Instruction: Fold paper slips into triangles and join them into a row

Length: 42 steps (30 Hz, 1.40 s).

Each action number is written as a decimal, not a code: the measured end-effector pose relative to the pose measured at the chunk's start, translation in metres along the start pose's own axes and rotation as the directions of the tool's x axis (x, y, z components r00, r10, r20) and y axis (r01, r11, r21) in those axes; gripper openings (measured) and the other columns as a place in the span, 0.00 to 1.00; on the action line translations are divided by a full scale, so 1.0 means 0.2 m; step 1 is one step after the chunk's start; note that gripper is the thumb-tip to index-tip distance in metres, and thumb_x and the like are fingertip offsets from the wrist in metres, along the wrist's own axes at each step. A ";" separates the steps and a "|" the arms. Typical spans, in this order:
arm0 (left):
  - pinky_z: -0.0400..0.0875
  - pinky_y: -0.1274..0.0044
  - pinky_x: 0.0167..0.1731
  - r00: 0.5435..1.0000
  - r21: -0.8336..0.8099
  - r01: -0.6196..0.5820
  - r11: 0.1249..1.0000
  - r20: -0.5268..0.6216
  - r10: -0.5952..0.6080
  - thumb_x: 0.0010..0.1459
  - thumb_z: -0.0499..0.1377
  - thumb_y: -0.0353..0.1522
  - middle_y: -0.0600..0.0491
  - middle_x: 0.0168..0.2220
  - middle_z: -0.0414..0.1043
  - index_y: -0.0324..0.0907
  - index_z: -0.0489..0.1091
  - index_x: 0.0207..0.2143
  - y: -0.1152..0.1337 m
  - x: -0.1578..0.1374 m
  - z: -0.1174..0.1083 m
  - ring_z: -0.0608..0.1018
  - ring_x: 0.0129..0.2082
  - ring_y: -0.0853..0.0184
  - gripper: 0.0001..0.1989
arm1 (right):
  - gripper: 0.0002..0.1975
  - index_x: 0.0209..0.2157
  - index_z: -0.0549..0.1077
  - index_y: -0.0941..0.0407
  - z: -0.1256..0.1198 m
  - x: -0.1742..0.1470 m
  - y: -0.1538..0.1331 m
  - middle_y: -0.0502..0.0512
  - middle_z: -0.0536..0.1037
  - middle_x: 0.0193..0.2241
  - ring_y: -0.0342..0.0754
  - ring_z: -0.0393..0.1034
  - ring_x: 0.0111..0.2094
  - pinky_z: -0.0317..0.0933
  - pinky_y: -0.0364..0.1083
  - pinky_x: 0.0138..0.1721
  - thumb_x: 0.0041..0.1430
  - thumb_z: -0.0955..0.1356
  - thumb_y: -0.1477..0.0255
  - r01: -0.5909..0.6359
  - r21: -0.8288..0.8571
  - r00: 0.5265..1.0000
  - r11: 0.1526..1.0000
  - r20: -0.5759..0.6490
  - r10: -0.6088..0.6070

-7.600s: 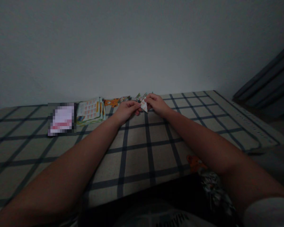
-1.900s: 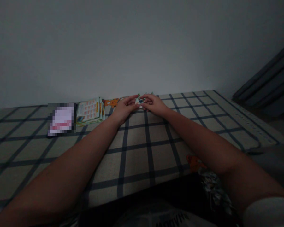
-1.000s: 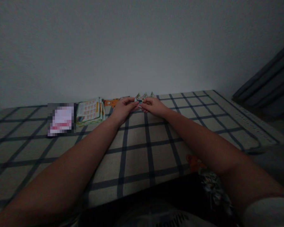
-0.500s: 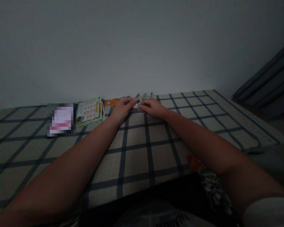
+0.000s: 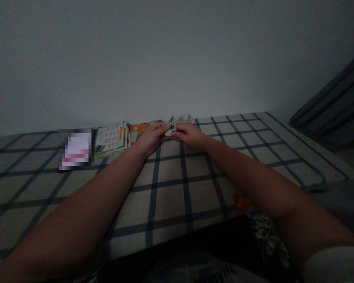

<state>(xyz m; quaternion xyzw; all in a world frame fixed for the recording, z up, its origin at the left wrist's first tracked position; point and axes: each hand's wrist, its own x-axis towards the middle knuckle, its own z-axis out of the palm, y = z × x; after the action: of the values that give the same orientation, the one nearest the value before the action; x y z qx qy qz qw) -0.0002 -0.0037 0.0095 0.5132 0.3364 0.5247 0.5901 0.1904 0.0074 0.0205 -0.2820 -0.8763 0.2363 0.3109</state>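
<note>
Both of my hands meet over the far part of the checked cloth, pinching a small piece of printed paper (image 5: 171,129) between them. My left hand (image 5: 153,135) grips its left side with thumb and fingers. On the right side, my right hand (image 5: 190,134) holds it between thumb and bent fingers. Part of the paper is hidden by the fingertips. Just behind the hands stand several small pointed folded-paper pieces (image 5: 189,118) in a row. Left of my left hand lies a stack of printed paper sheets (image 5: 109,138).
A device with a blurred bright screen (image 5: 76,149) lies left of the stack. The checked cloth (image 5: 168,196) covers the surface up to the pale wall (image 5: 177,59). A dark curtain (image 5: 336,98) hangs at the right. Near my lap is a crumpled patterned bundle (image 5: 267,234).
The paper between my fingertips has turned slightly, and its tilt looks different. My hands have barely shifted; the other things lie as before.
</note>
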 end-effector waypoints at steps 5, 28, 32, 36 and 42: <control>0.74 0.79 0.32 0.998 0.026 -0.039 0.999 -0.057 0.040 0.39 0.77 0.43 0.54 0.29 0.78 0.40 0.77 0.27 -0.01 0.00 0.01 0.77 0.29 0.70 0.20 | 0.12 0.27 0.66 0.56 0.01 0.00 0.01 0.49 0.71 0.23 0.44 0.65 0.28 0.56 0.44 0.33 0.66 0.65 0.69 -0.056 0.068 0.998 0.996 -0.038 0.059; 0.64 0.74 0.33 0.851 0.747 -0.425 0.511 0.137 0.506 0.57 0.64 0.39 0.54 0.27 0.73 0.42 0.75 0.28 -0.01 -0.02 0.01 0.72 0.30 0.67 0.10 | 0.18 0.20 0.72 0.59 -0.01 0.00 -0.02 0.50 0.74 0.16 0.40 0.68 0.18 0.62 0.39 0.23 0.65 0.63 0.78 -0.387 0.477 0.912 0.789 0.072 0.403; 0.63 0.75 0.30 0.865 0.729 -0.392 0.561 0.084 0.494 0.57 0.64 0.40 0.55 0.26 0.71 0.42 0.73 0.28 -0.03 -0.01 0.00 0.71 0.27 0.68 0.11 | 0.23 0.19 0.71 0.59 0.00 0.00 -0.03 0.50 0.73 0.15 0.39 0.67 0.18 0.62 0.38 0.24 0.70 0.61 0.76 -0.391 0.446 0.910 0.805 0.060 0.409; 0.63 0.74 0.30 0.851 0.726 -0.422 0.543 0.112 0.512 0.57 0.64 0.39 0.55 0.26 0.71 0.42 0.74 0.28 -0.02 -0.01 0.00 0.71 0.28 0.68 0.10 | 0.22 0.18 0.70 0.58 0.00 -0.01 -0.07 0.49 0.71 0.15 0.39 0.65 0.17 0.61 0.38 0.23 0.68 0.62 0.77 -0.406 0.416 0.897 0.813 0.011 0.443; 0.63 0.75 0.30 0.855 0.750 -0.418 0.513 0.134 0.501 0.57 0.64 0.42 0.55 0.26 0.70 0.42 0.74 0.28 0.00 -0.03 0.02 0.71 0.28 0.68 0.13 | 0.20 0.19 0.70 0.58 -0.02 -0.01 -0.10 0.48 0.71 0.14 0.39 0.65 0.18 0.61 0.39 0.24 0.65 0.61 0.80 -0.423 0.375 0.890 0.825 0.000 0.456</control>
<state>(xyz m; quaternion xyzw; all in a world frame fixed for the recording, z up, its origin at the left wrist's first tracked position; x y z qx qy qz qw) 0.0017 -0.0103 0.0086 0.7543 0.4043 0.4971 0.1428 0.1873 -0.0079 0.0345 -0.4240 -0.7134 0.4470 0.3340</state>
